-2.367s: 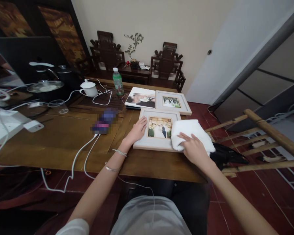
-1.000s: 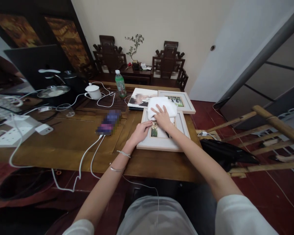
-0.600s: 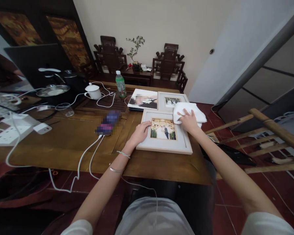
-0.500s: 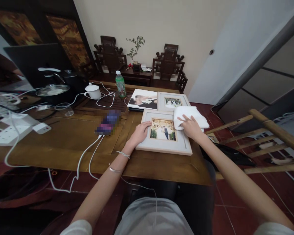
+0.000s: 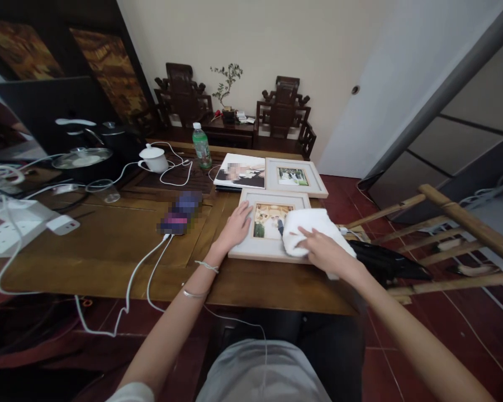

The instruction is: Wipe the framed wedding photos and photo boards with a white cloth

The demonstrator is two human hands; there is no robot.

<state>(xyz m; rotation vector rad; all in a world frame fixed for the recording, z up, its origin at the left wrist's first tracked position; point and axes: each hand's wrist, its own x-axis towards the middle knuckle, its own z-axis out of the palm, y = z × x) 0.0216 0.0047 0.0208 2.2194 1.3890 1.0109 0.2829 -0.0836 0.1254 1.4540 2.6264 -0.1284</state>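
A white-framed photo [image 5: 265,202] lies flat near the front right of the wooden table [image 5: 109,245]. My left hand [image 5: 235,225] rests flat on its left border, fingers stretched out. My right hand [image 5: 323,251] presses a folded white cloth [image 5: 302,226] onto the frame's near right corner, covering part of the picture. A second white-framed photo [image 5: 295,177] and a photo book [image 5: 241,170] lie just behind.
A phone [image 5: 179,212] on white cables lies left of the frame. Further back stand a green bottle [image 5: 202,146], a white lidded cup [image 5: 153,158], a glass [image 5: 103,190] and a power strip [image 5: 8,226]. A bamboo rack [image 5: 452,234] and black bag [image 5: 385,262] are at right.
My right hand swept the cloth from the frame's far right corner down toward its near right corner. My left hand stayed on the frame's left border.
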